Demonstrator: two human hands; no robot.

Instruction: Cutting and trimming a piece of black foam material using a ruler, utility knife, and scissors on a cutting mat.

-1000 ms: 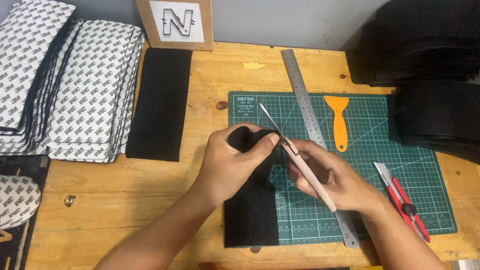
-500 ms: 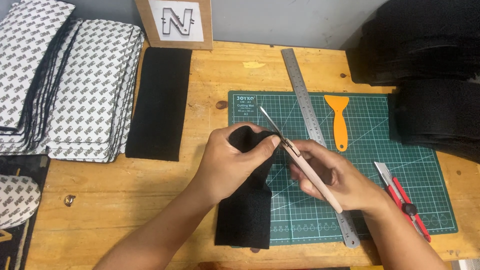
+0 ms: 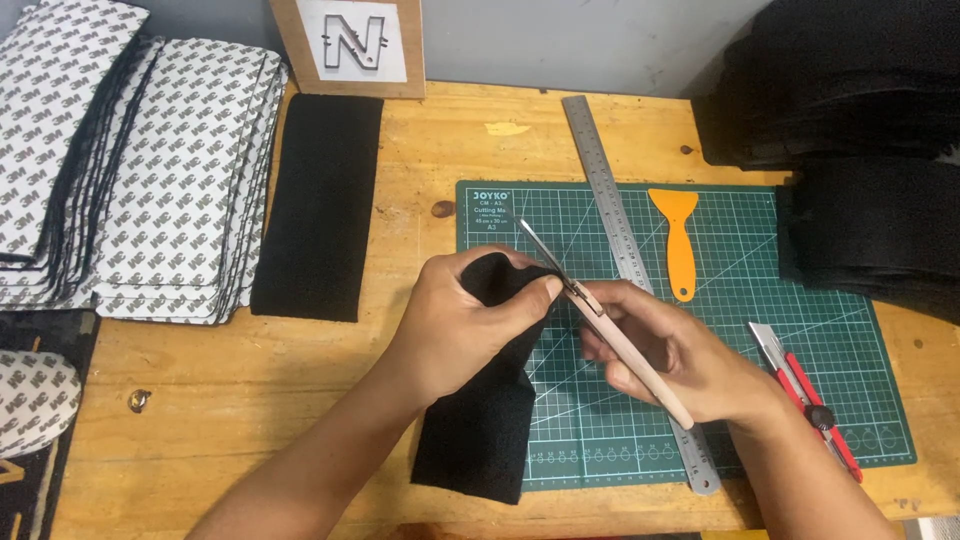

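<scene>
At the far left of the wooden surface point(image 3: 320, 400), stacks of patterned backing sheets point(image 3: 130, 180) lie fanned out, with a flat black felt strip point(image 3: 320, 205) just beside them and a framed letter cut-out point(image 3: 350, 45) standing against the wall behind.

Centre: the left hand point(image 3: 470, 320) pinches the upper end of a black felt piece point(image 3: 485, 430) between thumb and fingers, its grip narrow and closed on the fabric. The felt hangs from the hand, its lower end resting across the left edge of the green cutting mat point(image 3: 740, 330) and the bare wood. Compared with half a second earlier, the lower end of the felt lies tilted and drawn slightly further left, while both hands keep nearly the same place.

Right of centre: the right hand point(image 3: 670, 355) holds a craft knife with a pale handle point(image 3: 625, 345), fingers wrapped closed around the handle, the thin blade pointing up and left past the left thumb and meeting the held edge of the felt. The knife's angle matches the earlier frame.

Behind the hands, a steel ruler point(image 3: 610, 210) runs diagonally down the mat and passes under the right hand. An orange scraper point(image 3: 678, 240) lies on the mat just right of the ruler. A red utility cutter point(image 3: 805, 395) rests near the mat's right edge. At the far right, black felt stacks point(image 3: 860, 150) are piled on the surface.
</scene>
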